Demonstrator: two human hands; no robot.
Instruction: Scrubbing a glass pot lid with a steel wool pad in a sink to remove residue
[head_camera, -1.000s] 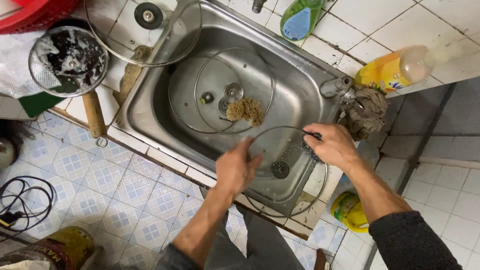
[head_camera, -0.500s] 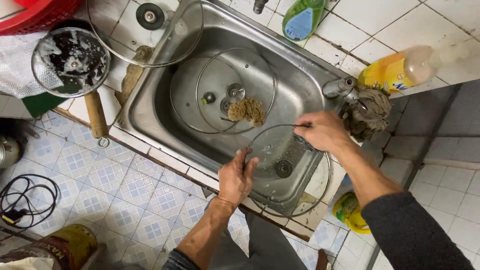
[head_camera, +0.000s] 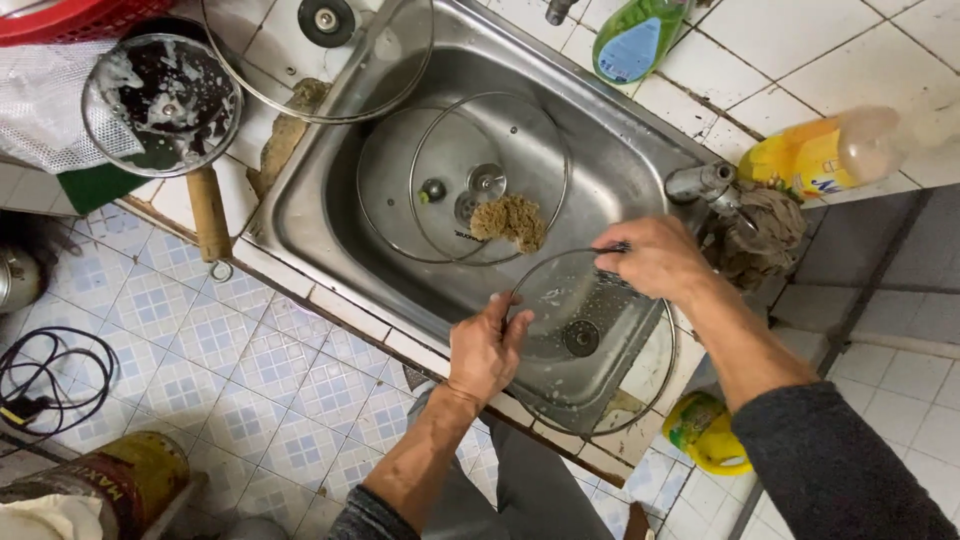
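Note:
My left hand (head_camera: 486, 350) grips the near-left rim of a round glass pot lid (head_camera: 590, 340) with a dark knob, held tilted over the near right part of the steel sink (head_camera: 640, 170). At the lid's far rim my right hand (head_camera: 655, 258) presses a dark scrubber against the glass. Two more glass lids (head_camera: 455, 175) lie flat on the sink floor. A brown scouring pad (head_camera: 510, 220) rests on them, just left of my right hand.
A large glass lid (head_camera: 385, 75) leans on the sink's far left corner. A soapy lid on a pan (head_camera: 160, 100) with a wooden handle sits left. A green bottle (head_camera: 635, 40) and a yellow bottle (head_camera: 825, 155) stand behind; a tap (head_camera: 700, 185) with a rag is nearby.
Both hands have drawn the glass lid slightly up and toward the sink's far side. My left hand now grips its rim, and my right hand has shifted left along the far rim.

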